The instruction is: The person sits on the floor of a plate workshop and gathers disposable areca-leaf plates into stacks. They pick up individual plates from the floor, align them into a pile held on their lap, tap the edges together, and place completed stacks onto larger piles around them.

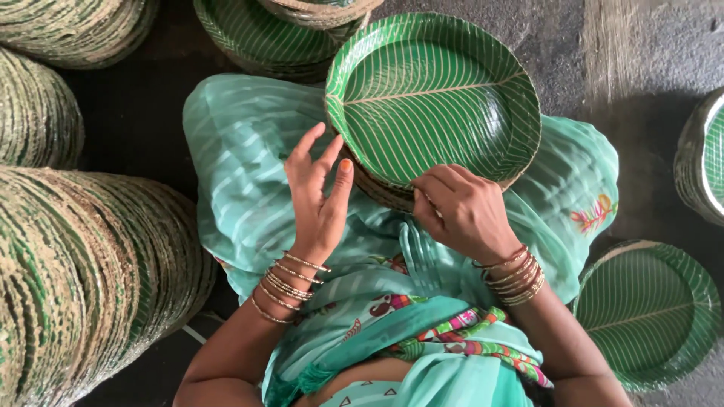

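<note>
Steadily squaring a lap stack of green leaf-print plates.

Stack rests on the lap, on teal cloth, tilted toward the camera. Left hand open, fingers spread, thumb tip near the stack's left rim, contact unclear. Right hand curled, fingertips pinching the near edge layers. Best handled, I judge, by bracing with the left palm while the right thumbs edges 1 at a time. More stacks alongside.

Tall stacks of pressed leaf-print plates lie on their sides at left, with further stacks above them. Another green plate pile sits at top centre, and two more stand on the dark floor at right, one cut by the frame edge.
</note>
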